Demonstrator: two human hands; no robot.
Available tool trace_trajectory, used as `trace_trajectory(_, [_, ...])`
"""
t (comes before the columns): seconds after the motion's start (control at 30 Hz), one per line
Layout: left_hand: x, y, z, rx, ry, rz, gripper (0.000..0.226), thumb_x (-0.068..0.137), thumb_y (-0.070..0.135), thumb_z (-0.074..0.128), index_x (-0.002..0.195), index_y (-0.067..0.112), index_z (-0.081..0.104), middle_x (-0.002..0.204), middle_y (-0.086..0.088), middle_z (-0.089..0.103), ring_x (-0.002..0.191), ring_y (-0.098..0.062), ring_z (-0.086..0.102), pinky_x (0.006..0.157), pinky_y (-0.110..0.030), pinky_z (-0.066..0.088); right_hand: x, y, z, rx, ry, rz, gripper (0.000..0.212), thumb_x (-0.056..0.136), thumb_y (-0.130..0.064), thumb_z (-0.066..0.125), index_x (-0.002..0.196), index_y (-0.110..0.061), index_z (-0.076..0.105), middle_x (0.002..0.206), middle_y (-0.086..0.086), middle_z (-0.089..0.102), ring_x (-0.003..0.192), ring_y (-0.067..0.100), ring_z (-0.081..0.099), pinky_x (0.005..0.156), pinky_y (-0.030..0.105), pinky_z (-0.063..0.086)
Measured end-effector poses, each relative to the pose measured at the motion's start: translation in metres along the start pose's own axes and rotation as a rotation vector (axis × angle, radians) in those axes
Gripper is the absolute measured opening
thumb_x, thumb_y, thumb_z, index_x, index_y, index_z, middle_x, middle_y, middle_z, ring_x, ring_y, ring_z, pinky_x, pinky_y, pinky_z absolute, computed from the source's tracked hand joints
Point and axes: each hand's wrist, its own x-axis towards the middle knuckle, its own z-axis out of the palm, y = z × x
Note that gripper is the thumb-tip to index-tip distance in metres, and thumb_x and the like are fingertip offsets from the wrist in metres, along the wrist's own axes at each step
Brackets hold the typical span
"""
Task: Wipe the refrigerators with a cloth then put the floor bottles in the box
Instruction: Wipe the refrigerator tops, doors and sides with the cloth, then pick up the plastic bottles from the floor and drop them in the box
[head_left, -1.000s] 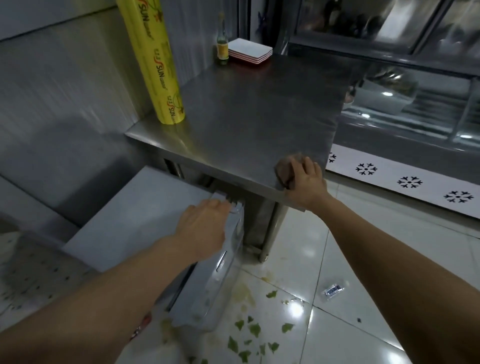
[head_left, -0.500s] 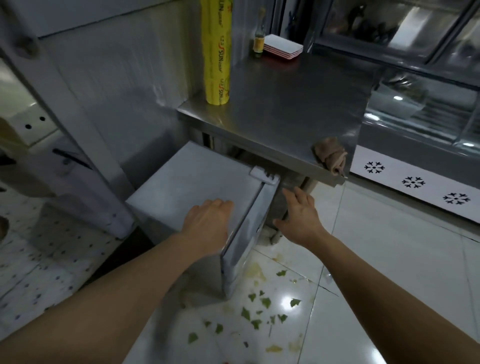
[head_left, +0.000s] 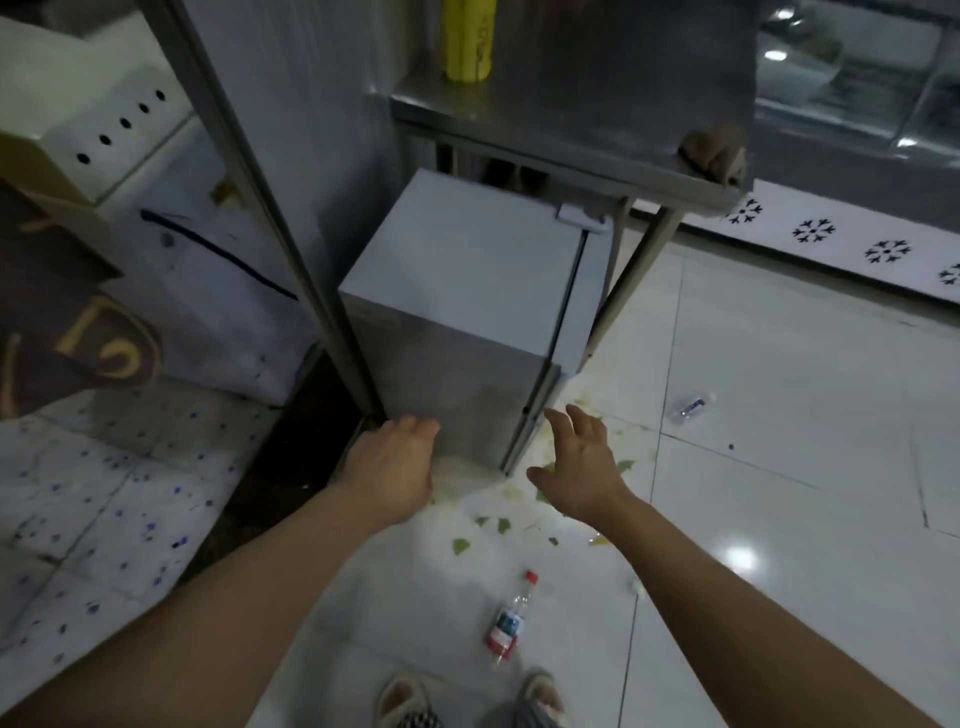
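Both hands have dropped from the fridge (head_left: 457, 291) top: left hand (head_left: 390, 470) flat against its near lower side, right hand (head_left: 582, 460) spread, empty, beside the door edge. Cloth (head_left: 714, 153) lies beyond them; one bottle (head_left: 508, 621) lies behind, another (head_left: 693, 406) to the right. Bottles look light, crushable, best gripped mid-body.

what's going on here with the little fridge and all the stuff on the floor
A person stands over a small fridge tucked under a steel table, both bare hands reaching down at its near corner. The left hand is at its side, the right hand open beside its door edge; neither holds anything. The cloth lies bunched on the table's corner. Two bottles lie on the tiled floor among green leaf scraps.
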Motion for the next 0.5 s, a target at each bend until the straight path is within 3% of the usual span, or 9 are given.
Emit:
trace_trajectory(0.1, [-0.012, -0.022, 0.032, -0.022, -0.013, -0.044, 0.042, 0.085, 0.026, 0.055, 0.125, 0.016, 0.047, 0.126, -0.008, 0.053, 0.113, -0.028, 0.051, 0.088, -0.038, 0.043, -0.01, 0.002, 0.037, 0.003, -0.059, 0.039, 0.077, 0.087, -0.036, 0.06, 0.149, -0.014, 0.018, 0.157, 0.011, 0.013, 0.142, 0.03, 0.012, 0.114, 0.042, 0.022])
trace_trajectory(0.23, [-0.017, -0.041, 0.08, -0.058, -0.048, -0.107, 0.054, 0.085, 0.023, 0.056, 0.136, 0.018, 0.04, 0.132, -0.005, 0.05, 0.118, -0.026, 0.049, 0.092, -0.033, 0.041, -0.014, 0.015, 0.093, 0.031, -0.12, 0.065, 0.075, 0.089, -0.032, 0.059, 0.148, -0.012, 0.018, 0.155, 0.011, 0.018, 0.141, 0.031, 0.017, 0.113, 0.041, 0.024])
trace_trajectory(0.5, [-0.004, -0.08, 0.194, -0.08, -0.152, -0.236, 0.066, 0.088, 0.029, 0.059, 0.145, 0.017, 0.027, 0.142, -0.009, 0.042, 0.123, -0.028, 0.047, 0.097, -0.04, 0.044, 0.001, 0.039, 0.233, 0.114, -0.196, 0.139, 0.072, 0.088, -0.024, 0.06, 0.147, -0.009, 0.022, 0.151, 0.01, 0.027, 0.137, 0.03, 0.024, 0.113, 0.04, 0.026])
